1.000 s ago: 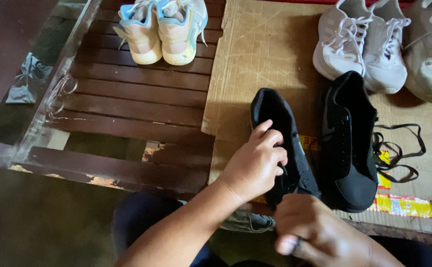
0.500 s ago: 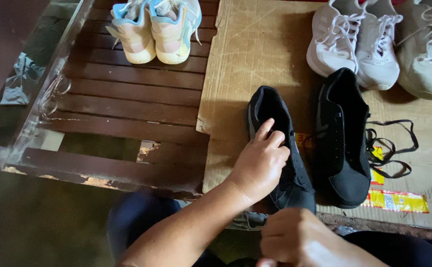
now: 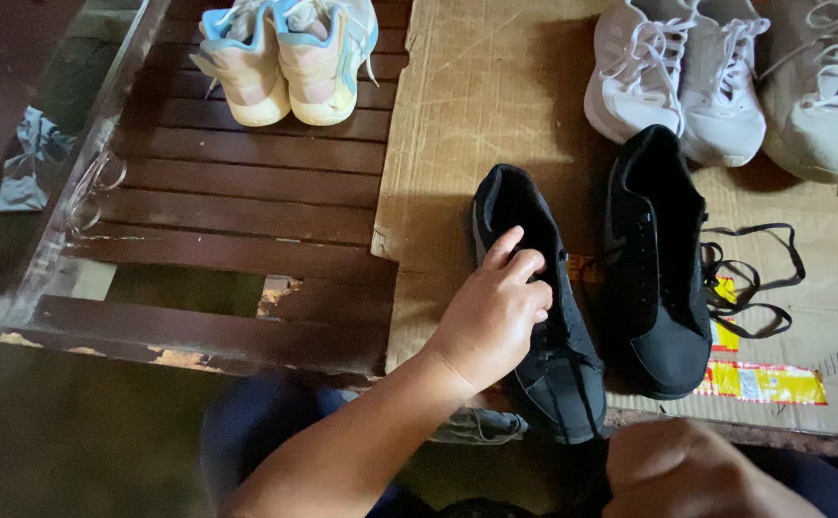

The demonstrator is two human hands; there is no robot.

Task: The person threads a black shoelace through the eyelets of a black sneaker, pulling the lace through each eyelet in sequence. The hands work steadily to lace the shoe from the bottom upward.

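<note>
Nearest the camera, the right hand point(image 3: 697, 470) sits low at the bottom edge, curled into a loose fist; what it grips, if anything, is hidden, though it looks set to pull something toward the body. Just beyond it, the left hand point(image 3: 495, 312) lies palm-down over the middle of a black shoe point(image 3: 543, 317), fingers bent around the tongue area and pressing on it, apparently to keep the shoe steady on the cardboard sheet point(image 3: 495, 105) that covers this part of the worktop point(image 3: 246, 206). The shoe's toe points toward the person and overhangs the near edge. Just beside it on the right lies its partner, a second black shoe point(image 3: 657, 259), with a loose black lace point(image 3: 755, 278) coiled next to it. Farther off, two white sneakers point(image 3: 673, 72) stand side by side on the cardboard, a greyish one beside them, and a pale pastel pair point(image 3: 284, 53) stands on the bare dark slats to the left.
</note>
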